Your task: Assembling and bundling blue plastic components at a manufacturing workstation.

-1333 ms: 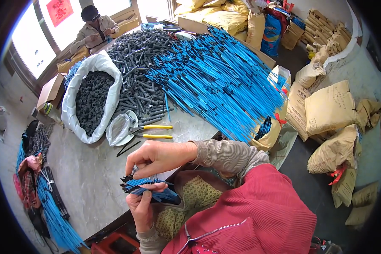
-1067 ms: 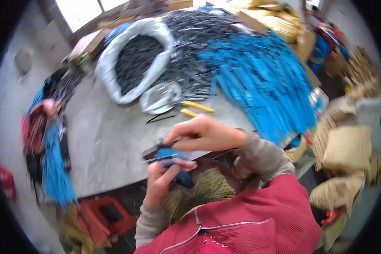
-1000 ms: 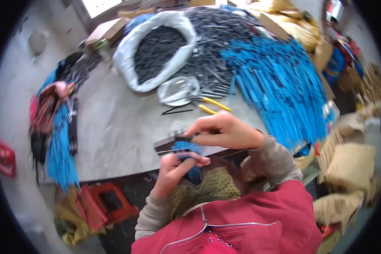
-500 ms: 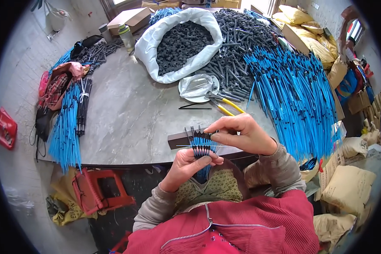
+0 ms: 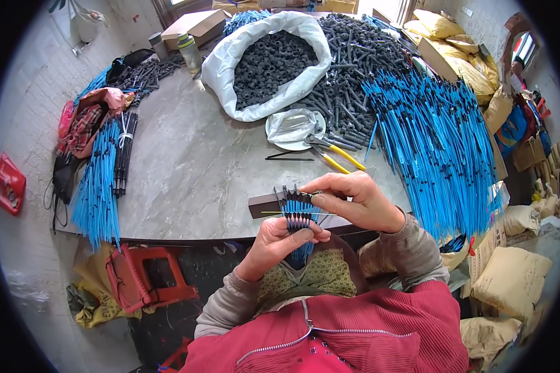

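In front of my lap, my left hand (image 5: 283, 244) is closed around a fanned bundle of thin blue rods (image 5: 292, 206) with black ends and black collars. The bundle hangs down below the fingers toward my lap. A thin, pale straight strip (image 5: 271, 212) lies across the rods, above the left fingers. My right hand (image 5: 364, 202) is closed in a pinch at the bundle's upper black ends. What sits between its thumb and forefinger is too small to make out. Behind the bundle, a dark bar-shaped block (image 5: 264, 205) lies at the table's front edge.
Yellow-handled cutters (image 5: 347, 156) lean by a white plate (image 5: 320, 127) with clear plastic on it. A white sack (image 5: 214, 71) of black parts stands beyond, beside heaped black pieces (image 5: 348, 56). Blue rods (image 5: 429, 149) pile up at right. A red stool (image 5: 127, 283) stands below left.
The view has shifted slightly. Both hands keep nearly the same pose on the bundle, with only small movement of the right fingers at the black ends.
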Demonstrator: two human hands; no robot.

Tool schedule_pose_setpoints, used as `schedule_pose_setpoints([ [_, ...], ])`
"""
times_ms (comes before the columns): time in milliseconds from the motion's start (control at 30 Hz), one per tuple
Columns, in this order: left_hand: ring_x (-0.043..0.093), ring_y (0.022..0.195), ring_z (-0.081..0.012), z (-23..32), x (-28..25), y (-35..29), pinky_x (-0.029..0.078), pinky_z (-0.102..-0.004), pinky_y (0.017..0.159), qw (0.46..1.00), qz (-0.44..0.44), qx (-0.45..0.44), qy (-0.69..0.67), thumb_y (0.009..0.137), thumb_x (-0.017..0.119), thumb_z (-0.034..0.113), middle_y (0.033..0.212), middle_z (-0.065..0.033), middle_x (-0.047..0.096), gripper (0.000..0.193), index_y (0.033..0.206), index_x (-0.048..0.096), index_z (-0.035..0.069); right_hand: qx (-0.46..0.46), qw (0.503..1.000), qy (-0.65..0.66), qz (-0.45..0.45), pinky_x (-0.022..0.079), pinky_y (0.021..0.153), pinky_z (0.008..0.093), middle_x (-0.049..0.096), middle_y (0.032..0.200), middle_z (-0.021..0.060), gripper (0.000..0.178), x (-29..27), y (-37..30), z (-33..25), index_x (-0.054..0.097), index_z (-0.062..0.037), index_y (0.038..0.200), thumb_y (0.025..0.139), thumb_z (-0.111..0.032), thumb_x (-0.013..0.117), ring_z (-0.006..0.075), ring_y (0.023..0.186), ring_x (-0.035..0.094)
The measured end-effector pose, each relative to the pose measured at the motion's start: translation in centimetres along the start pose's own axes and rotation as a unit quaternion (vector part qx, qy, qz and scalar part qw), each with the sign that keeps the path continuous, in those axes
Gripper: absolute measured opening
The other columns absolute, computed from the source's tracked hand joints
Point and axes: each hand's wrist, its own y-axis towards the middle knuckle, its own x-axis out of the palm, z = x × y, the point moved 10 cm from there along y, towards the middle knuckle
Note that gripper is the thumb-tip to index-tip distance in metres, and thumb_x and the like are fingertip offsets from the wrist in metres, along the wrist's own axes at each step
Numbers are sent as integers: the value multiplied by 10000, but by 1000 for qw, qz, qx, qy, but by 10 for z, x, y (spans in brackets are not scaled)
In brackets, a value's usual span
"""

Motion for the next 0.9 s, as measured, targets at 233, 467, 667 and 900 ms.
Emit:
schedule_pose_setpoints([
  [233,707,1039,-249,1,0,0,556,-352,937,1000,-5,-4,2,1010,564,80,1085,-202,731,211,1119,686,-53,12,999,3,-36,385,551,192,607,735,-48,236,-1,3,-2,724,-13,1156,922,-44,708,-2,655,490],
  [467,705,1037,-258,0,2,8,555,-358,932,1000,-5,-8,-2,1009,561,83,1070,-194,735,210,1096,696,-52,9,999,9,-40,469,622,195,699,828,-6,215,-9,5,-6,738,-5,1122,911,-35,713,17,725,581],
  [667,724,969,-277,8,7,6,562,-369,919,997,11,3,79,994,532,41,1043,-210,738,221,1043,690,-106,4,998,44,-34,481,628,230,667,754,3,187,-5,1,11,727,-14,1092,926,-99,712,35,719,587],
  [900,735,867,-331,14,19,3,582,-432,878,997,35,40,54,987,540,99,956,-260,731,246,983,665,-113,-35,998,52,-12,383,535,253,562,640,-18,188,-8,-4,-18,722,-6,1017,929,-169,689,34,597,481],
])
